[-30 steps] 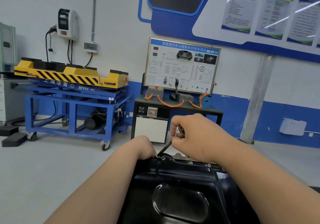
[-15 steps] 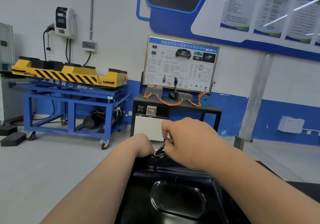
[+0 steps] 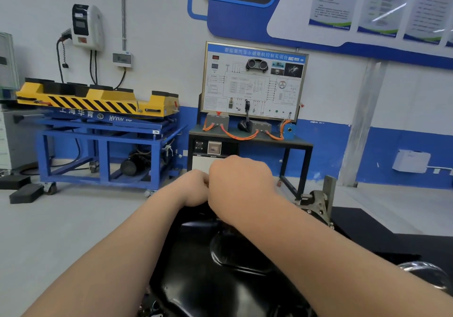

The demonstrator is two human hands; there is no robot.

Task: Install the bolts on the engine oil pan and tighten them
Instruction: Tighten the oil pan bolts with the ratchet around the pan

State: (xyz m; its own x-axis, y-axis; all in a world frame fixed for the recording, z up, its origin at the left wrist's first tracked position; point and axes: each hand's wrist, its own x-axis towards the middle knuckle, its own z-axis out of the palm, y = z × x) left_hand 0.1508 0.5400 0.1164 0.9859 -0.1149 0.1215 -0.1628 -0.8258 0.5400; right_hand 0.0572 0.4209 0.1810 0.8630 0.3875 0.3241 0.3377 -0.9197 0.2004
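The black engine oil pan (image 3: 208, 280) fills the lower middle of the head view, its far rim under my hands. My left hand (image 3: 193, 189) is curled into a fist at the far left corner of the rim. My right hand (image 3: 241, 186) is clenched beside it and touches it. The metal wrench and the bolt seen earlier are hidden behind my hands now. Both forearms reach across the pan from the bottom of the frame.
A grey metal engine bracket (image 3: 321, 201) sticks up at the pan's right end. Beyond it stand a black training bench with a wiring panel (image 3: 253, 84) and a blue trolley carrying a yellow lift block (image 3: 98, 103). Black foam blocks (image 3: 24, 193) lie on the floor at left.
My right hand has swung left with the wrench handle until it meets my left hand. The wrench, visible before, is now covered. The camera has shifted slightly.
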